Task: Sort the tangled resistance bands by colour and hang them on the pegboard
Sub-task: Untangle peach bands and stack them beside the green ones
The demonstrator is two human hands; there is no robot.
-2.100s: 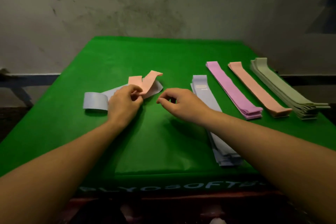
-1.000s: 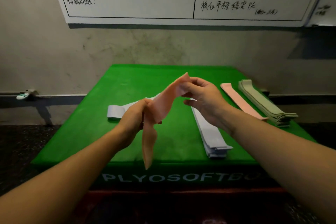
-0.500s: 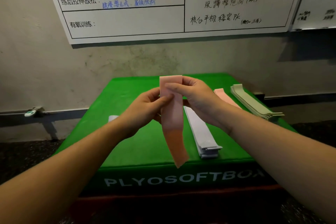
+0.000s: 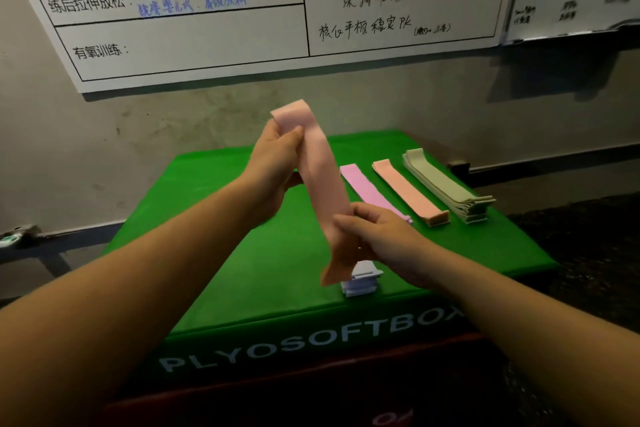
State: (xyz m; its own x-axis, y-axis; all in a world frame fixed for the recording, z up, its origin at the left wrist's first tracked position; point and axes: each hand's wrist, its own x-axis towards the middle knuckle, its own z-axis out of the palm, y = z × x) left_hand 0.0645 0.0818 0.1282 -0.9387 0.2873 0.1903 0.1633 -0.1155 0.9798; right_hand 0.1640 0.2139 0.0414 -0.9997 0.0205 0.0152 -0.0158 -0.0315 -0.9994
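— Hands? Left hand [image 4: 277, 163] pinching peach band [image 4: 322, 191] near top; right hand [image 4: 377, 236] gripping lower end.
— Band where? Held upright above bench [image 4: 242, 253], piles [image 4: 450, 184] sorted alongside.

From my remote seat I see only two bare forearms entering from the lower edge, each ending in a bare hand: the left hand [image 4: 277, 163] and the right hand [image 4: 377, 236]. No sleeves, gloves or watch show (a small glint on a right finger is too blurred to identify).
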